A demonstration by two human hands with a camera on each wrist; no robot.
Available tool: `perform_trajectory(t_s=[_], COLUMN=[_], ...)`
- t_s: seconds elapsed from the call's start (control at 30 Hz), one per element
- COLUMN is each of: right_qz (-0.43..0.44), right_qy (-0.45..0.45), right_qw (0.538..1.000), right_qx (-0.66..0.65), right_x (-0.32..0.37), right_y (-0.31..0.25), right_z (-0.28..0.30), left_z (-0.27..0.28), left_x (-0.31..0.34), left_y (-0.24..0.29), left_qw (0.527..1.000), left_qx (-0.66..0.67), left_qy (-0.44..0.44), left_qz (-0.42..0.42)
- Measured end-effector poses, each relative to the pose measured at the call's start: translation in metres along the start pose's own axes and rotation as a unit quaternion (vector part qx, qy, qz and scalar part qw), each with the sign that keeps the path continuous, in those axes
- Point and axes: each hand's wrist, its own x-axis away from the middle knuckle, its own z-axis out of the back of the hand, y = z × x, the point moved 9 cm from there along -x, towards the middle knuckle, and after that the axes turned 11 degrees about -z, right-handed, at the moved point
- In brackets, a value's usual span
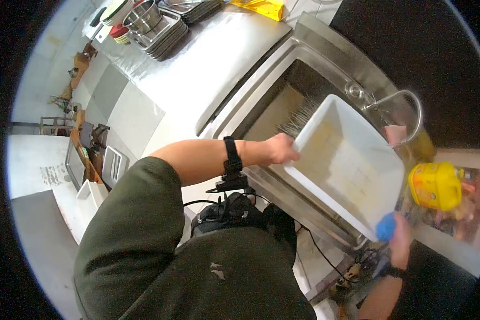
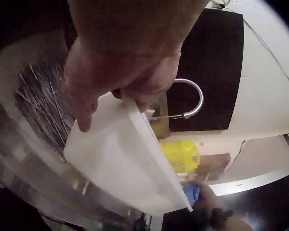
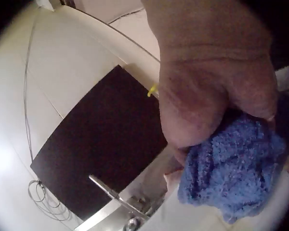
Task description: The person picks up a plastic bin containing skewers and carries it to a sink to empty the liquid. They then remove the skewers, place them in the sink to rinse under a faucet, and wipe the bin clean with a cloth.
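A white rectangular tub (image 1: 352,165) is held tilted over a steel sink (image 1: 250,176). The left hand (image 1: 284,149) grips its rim at the near left corner; in the left wrist view that hand (image 2: 123,72) has its fingers round the edge of the tub (image 2: 115,149). At the opposite end the right hand (image 1: 402,234) holds a blue cloth (image 1: 386,227) against the tub's corner. The right wrist view shows the right hand (image 3: 212,101) with the bunched cloth (image 3: 236,168) under its fingers, beside the white rim.
A curved faucet (image 1: 418,114) stands behind the sink. To its right is a yellow jug (image 1: 436,185). Thin sticks (image 1: 298,118) lie in the sink behind the tub. Stacked metal trays (image 1: 168,40) and a steel pot (image 1: 142,18) are on the counter (image 1: 208,64) at the upper left.
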Motion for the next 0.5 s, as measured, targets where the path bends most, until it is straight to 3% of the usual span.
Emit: perform_trajectory(t_s=[0.03, 0.2, 0.3, 0.37, 0.5], right_qz=[0.054, 0.037, 0.010, 0.026, -0.002], right_qy=[0.088, 0.049, 0.040, 0.107, 0.140], right_qw=[0.995, 0.998, 0.999, 0.991, 0.987], right_qx=[0.015, 0.013, 0.012, 0.082, 0.075], right_x=[-0.001, -0.094, -0.103, -0.133, -0.155], right_y=[-0.008, 0.043, 0.042, 0.063, 0.083], right_z=[-0.003, -0.010, -0.036, -0.029, -0.011], left_z=[0.008, 0.013, 0.008, 0.002, -0.011], left_x=[0.000, 0.009, 0.006, 0.004, -0.007], left_y=[-0.004, -0.015, -0.034, -0.054, -0.061], left_qw=[0.999, 0.996, 0.993, 0.984, 0.975], left_qx=[-0.036, -0.025, -0.051, 0.009, 0.031], left_qy=[0.024, 0.065, 0.066, 0.112, 0.132], left_qz=[0.001, 0.051, 0.085, 0.135, 0.178])
